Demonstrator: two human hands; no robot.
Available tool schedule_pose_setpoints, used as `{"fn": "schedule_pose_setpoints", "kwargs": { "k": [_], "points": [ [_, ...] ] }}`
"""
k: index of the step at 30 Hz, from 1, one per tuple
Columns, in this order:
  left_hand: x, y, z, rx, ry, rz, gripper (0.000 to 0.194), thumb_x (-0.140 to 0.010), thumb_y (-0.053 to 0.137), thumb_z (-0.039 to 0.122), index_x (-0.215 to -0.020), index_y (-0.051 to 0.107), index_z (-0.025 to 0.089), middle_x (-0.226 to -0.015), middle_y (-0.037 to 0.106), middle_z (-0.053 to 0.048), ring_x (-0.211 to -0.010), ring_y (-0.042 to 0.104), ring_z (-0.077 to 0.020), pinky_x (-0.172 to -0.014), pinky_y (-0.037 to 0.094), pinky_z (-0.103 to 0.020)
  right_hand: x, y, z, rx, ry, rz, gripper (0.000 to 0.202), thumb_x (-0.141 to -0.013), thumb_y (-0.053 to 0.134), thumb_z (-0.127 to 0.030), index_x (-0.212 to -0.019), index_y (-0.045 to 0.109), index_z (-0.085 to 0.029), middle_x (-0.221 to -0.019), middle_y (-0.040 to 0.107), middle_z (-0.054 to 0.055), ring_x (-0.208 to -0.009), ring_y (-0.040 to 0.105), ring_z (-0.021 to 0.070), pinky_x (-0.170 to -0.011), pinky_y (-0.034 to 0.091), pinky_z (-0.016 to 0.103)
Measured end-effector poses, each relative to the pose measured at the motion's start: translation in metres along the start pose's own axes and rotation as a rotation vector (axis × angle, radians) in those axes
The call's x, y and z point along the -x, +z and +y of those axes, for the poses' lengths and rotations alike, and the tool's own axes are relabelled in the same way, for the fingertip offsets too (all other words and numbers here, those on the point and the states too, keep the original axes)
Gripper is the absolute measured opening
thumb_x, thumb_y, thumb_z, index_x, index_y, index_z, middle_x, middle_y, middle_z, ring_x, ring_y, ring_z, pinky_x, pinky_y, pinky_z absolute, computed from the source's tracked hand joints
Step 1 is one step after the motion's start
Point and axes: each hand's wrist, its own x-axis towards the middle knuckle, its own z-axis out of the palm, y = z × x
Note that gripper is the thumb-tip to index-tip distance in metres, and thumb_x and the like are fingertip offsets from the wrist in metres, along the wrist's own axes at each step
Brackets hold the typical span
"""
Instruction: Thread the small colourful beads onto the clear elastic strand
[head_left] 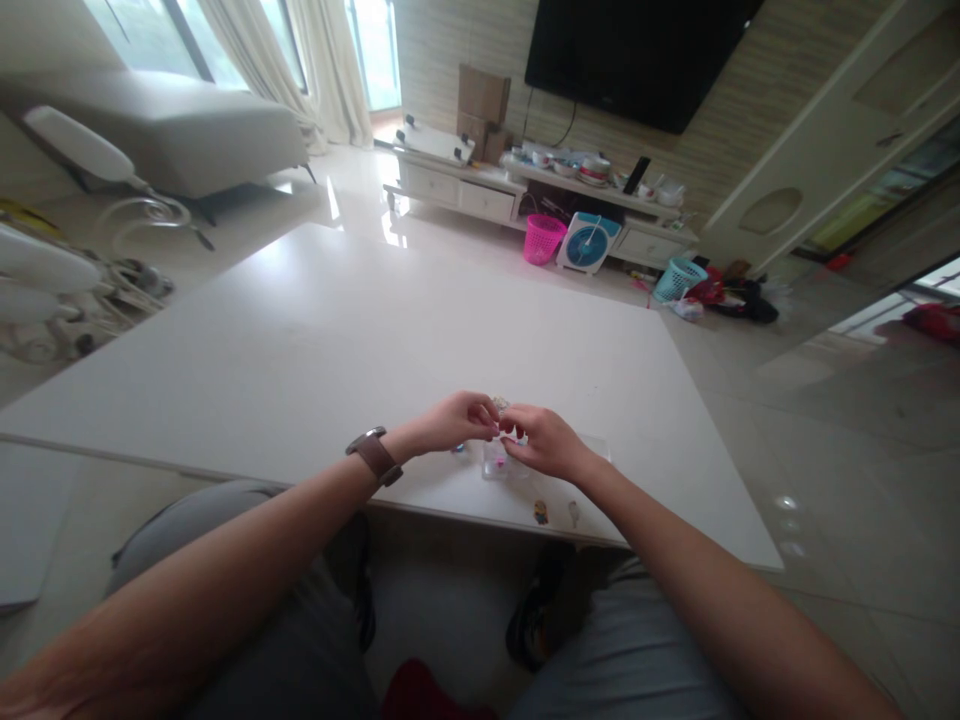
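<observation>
Over the near edge of the white table (420,330), my left hand (466,420) and my right hand (546,442) meet fingertip to fingertip. Both are closed in a pinch; what lies between the fingers is too small to make out. Just below them sits a small clear plastic box (495,468) with a pink bit inside. A cluster of tiny pale and yellowish pieces (500,404) shows just beyond the fingertips. Right of the box lie a small yellow-and-blue figure charm (541,513) and a small silvery charm (574,513). Partly behind my left wrist is a small blue piece (459,449).
Past the table stand a pink basket (543,240), a blue-and-white fan (588,243) and a light blue basket (679,279) by a low white cabinet (487,200). A white metal-framed chair (90,150) is at the left. My legs are under the table's near edge.
</observation>
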Motion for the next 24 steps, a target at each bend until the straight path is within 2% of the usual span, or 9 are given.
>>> {"fn": "schedule_pose_setpoints", "kwargs": {
  "k": [4,9,17,24],
  "points": [
    [0.0031,-0.0005,0.006,0.14,-0.034,0.014,0.03,-0.072,0.076,0.029,-0.094,0.063,0.014,-0.083,0.072,-0.005,-0.071,0.064,-0.0127,-0.056,0.041,-0.02,0.0,0.0003,-0.0004,-0.109,-0.025,0.07,0.01,-0.081,0.062,-0.015,-0.091,0.063,-0.018,-0.084,0.063,0.002,-0.074,0.055,0.0131,-0.069,0.042,0.025],
    [0.0036,-0.0011,0.0067,0.192,-0.046,0.009,0.031,-0.071,0.078,0.03,-0.093,0.064,0.013,-0.084,0.074,-0.007,-0.075,0.067,-0.0143,-0.061,0.045,-0.023,0.0006,0.0008,-0.0021,-0.184,-0.011,0.119,0.008,-0.086,0.06,-0.017,-0.091,0.066,-0.018,-0.084,0.067,0.003,-0.074,0.058,0.0129,-0.07,0.045,0.025],
    [0.0008,0.0014,0.0063,0.244,-0.052,0.007,0.026,-0.072,0.077,0.027,-0.09,0.069,0.011,-0.084,0.075,-0.008,-0.081,0.069,-0.0153,-0.083,0.054,-0.032,0.0003,-0.0007,-0.0039,-0.225,0.033,0.144,0.011,-0.09,0.058,-0.022,-0.088,0.068,-0.017,-0.081,0.069,0.002,-0.068,0.058,0.0114,-0.068,0.046,0.024],
    [0.0034,0.0002,0.0083,0.185,-0.08,-0.017,0.033,-0.074,0.077,0.037,-0.092,0.073,0.01,-0.087,0.076,-0.01,-0.08,0.07,-0.0167,-0.074,0.055,-0.029,0.0002,-0.0003,-0.0072,-0.193,0.031,0.166,0.012,-0.091,0.058,-0.023,-0.089,0.069,-0.017,-0.083,0.069,0.003,-0.069,0.059,0.012,-0.068,0.047,0.025]
  ]
}}
